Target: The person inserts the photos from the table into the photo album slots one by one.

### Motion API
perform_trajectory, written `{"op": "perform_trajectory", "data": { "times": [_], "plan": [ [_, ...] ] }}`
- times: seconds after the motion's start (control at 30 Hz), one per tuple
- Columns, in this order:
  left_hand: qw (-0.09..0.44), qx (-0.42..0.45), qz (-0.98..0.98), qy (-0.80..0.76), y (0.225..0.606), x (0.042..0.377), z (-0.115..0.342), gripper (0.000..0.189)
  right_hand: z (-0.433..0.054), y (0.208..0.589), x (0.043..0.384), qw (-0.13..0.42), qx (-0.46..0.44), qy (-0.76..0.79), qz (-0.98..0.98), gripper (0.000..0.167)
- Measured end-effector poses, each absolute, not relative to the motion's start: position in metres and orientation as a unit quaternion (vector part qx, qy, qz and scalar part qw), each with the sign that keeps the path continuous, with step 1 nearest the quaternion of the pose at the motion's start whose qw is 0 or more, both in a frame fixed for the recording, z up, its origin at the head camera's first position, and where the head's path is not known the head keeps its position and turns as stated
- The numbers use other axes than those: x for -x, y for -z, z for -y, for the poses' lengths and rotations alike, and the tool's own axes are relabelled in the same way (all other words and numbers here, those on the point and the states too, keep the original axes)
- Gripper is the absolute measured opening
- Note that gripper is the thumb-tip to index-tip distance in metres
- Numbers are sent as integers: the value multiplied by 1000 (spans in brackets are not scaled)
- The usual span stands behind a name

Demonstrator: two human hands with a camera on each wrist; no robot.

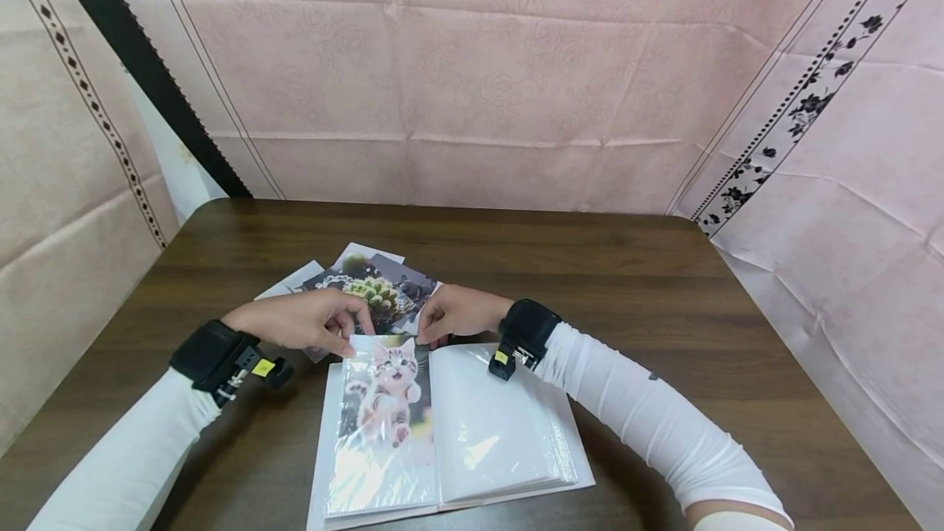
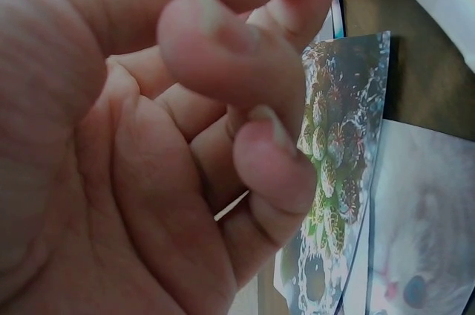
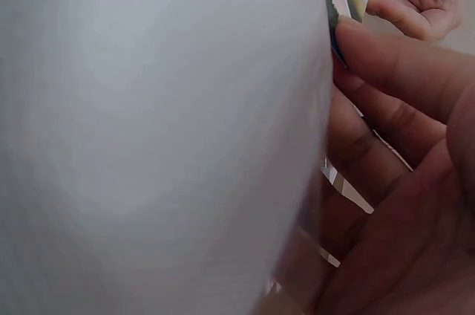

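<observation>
An open photo album (image 1: 509, 424) lies on the table, its left page bearing a kitten photo (image 1: 391, 392) in a clear pocket. My left hand (image 1: 313, 322) pinches the top left corner of that photo, thumb in front. At the top right corner, my right hand (image 1: 460, 314) holds the photo's edge between thumb and curled fingers. The right wrist view shows this right thumb (image 3: 393, 62) against the photo's edge (image 3: 345, 3), partly behind a blurred white page (image 3: 163, 137). Just beyond both hands lies a succulent photo (image 1: 376, 293), partly covered by them.
More prints (image 1: 295, 279) lie under the succulent photo, their white corners sticking out. The right album page holds a stack of clear pockets with glare on them. The brown wooden table (image 1: 590, 260) ends at a pink patterned cloth (image 1: 479, 88) behind it.
</observation>
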State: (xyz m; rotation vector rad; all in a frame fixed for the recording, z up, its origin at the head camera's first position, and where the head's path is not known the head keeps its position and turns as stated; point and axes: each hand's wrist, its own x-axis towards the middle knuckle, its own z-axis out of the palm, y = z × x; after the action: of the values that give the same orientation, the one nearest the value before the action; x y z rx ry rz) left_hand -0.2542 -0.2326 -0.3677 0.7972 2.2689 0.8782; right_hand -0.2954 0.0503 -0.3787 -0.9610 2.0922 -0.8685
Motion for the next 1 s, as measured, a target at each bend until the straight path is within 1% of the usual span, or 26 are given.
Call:
{"op": "perform_trajectory", "data": {
  "times": [0.4,1.0],
  "plan": [
    [290,-307,-842,-337,369,254,234,26,-52,380,296,331,368,333,-803,9],
    [299,-326,-827,-346,370,256,234,21,-55,379,295,325,383,318,-804,14]
  ]
}}
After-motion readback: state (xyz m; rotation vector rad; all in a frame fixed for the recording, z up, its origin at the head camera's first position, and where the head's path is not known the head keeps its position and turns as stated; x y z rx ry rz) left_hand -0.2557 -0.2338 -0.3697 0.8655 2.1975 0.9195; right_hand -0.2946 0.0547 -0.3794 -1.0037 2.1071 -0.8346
